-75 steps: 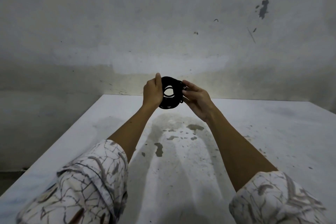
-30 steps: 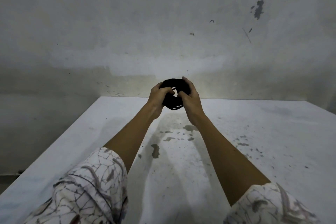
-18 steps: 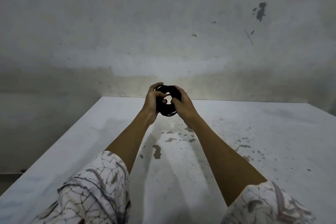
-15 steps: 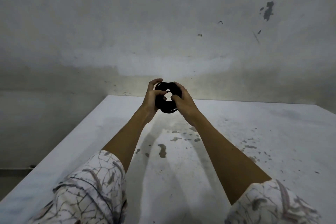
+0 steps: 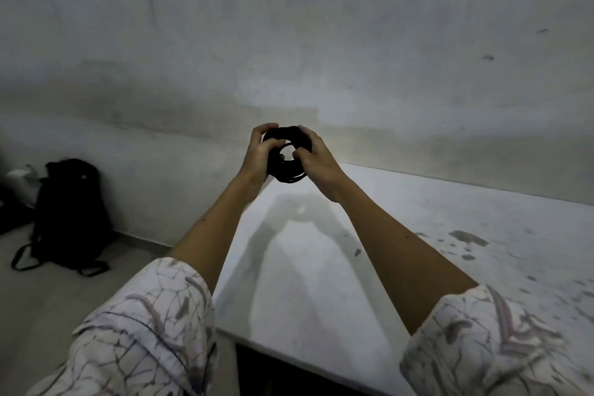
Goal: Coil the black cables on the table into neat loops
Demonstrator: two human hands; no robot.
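— Black cable, is it, wound up tight between the two hands?

— Yes. The left hand (image 5: 257, 154) clasps the black cable coil (image 5: 287, 170) from its nine o'clock side, the right hand (image 5: 316, 156) from three o'clock; both are grasping it, thumbs hooked in toward the hole.

— Which way does it face?

— The ring stands nearly upright, its open centre facing the camera, with no clear long axis. It is a small, thick, round bundle of several turns, with pale wall showing through the middle.

— And where is it?

— Raised in the air above the far left corner of the white table (image 5: 418, 235), not touching it. A black backpack (image 5: 69, 209) sits on the floor at nine o'clock, against the wall (image 5: 289, 26).
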